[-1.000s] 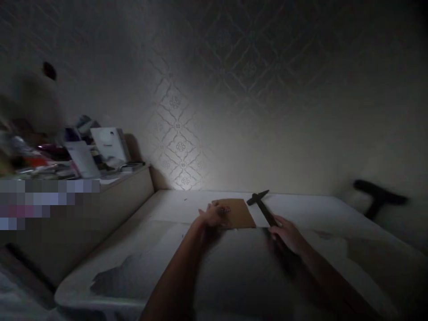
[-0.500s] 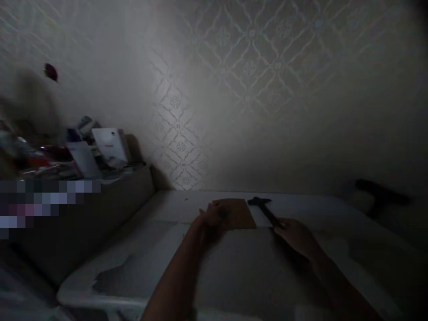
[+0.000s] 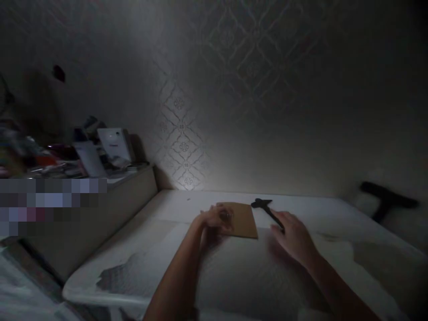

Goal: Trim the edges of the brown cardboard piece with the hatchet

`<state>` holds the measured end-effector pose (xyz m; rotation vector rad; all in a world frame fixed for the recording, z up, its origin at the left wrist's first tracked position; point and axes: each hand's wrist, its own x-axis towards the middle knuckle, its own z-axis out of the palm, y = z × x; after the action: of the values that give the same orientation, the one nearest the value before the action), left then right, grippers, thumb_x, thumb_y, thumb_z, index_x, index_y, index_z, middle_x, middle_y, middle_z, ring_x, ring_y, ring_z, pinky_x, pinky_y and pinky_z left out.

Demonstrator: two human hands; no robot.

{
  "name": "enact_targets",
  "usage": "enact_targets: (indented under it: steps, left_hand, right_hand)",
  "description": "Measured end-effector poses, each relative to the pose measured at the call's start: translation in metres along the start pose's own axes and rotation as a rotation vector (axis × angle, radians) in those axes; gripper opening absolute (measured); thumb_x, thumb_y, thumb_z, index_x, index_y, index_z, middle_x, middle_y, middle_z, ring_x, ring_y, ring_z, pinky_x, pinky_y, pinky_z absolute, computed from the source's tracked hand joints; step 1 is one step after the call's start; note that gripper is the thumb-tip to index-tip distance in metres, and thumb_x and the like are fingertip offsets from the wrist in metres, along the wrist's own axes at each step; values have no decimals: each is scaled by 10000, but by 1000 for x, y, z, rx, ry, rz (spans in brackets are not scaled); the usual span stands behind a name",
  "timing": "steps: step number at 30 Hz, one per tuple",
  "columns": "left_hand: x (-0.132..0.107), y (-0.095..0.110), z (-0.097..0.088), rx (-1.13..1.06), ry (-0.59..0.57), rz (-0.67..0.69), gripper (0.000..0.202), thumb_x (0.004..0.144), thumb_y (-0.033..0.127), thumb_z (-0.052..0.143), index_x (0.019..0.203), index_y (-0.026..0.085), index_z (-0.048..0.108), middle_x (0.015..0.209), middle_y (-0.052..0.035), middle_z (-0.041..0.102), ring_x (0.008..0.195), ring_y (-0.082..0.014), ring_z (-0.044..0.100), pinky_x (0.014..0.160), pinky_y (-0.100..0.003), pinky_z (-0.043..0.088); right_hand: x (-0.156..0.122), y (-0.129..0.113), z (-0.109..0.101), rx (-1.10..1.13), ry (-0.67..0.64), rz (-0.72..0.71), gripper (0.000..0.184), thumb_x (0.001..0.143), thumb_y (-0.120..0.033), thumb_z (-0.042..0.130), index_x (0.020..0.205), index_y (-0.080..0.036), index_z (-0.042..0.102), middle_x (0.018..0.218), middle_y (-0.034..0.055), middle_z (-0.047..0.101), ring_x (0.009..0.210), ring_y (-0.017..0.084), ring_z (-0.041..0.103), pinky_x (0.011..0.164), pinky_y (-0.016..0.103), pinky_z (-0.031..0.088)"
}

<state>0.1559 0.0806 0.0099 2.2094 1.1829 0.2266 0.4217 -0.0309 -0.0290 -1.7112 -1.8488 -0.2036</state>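
A flat brown board (image 3: 245, 220), like cardboard or thin wood, lies on the white table. My left hand (image 3: 214, 218) rests over its left part, fingers curled together; a small dark patch shows among the fingertips, too dim to name. To the right of the board, my right hand (image 3: 296, 236) is closed around the handle of a dark hammer (image 3: 267, 208). The hammer's head points away from me, close to the board's far right corner. The lower end of its handle is hidden by my palm.
The white table (image 3: 160, 281) has a grey, worn-looking patch near its left front. At left stands a cabinet (image 3: 133, 187) with a white box (image 3: 115, 145) and clutter on top. A dark T-shaped object (image 3: 384, 198) stands at right. Behind is a patterned wall (image 3: 234, 133).
The view has shifted slightly and the light on the table is brighter. The hammer's handle shows more steeply in my right hand, whose fingers lie further forward. My left hand stays on the board.
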Motion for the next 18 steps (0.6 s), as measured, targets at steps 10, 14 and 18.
enact_targets:
  steps: [10,14,18]
  left_hand:
    - [1,7,3,157,691,-515,364,961,334,343,1225,237,573,1217,-70,654,1144,-232,583,1063,-456,316]
    - [6,-15,1,258,650,-599,408,934,229,313,1273,222,541,1298,-119,589,1193,-251,545,1070,-490,298]
    - [4,-45,-14,420,621,-599,524,900,167,342,1422,174,379,1516,-149,312,1401,-284,264,1104,-503,244]
  right_hand:
    - [-6,-26,25,238,-230,-150,444,878,-349,467,1255,-170,616,1328,124,580,1256,261,508,1088,459,373]
    - [-3,-28,21,241,-224,-164,432,870,-326,485,1240,-154,627,1316,130,588,1246,256,520,1082,440,386]
    - [-4,-28,22,222,-221,-152,438,866,-322,492,1247,-152,623,1322,130,583,1246,261,519,1076,438,397]
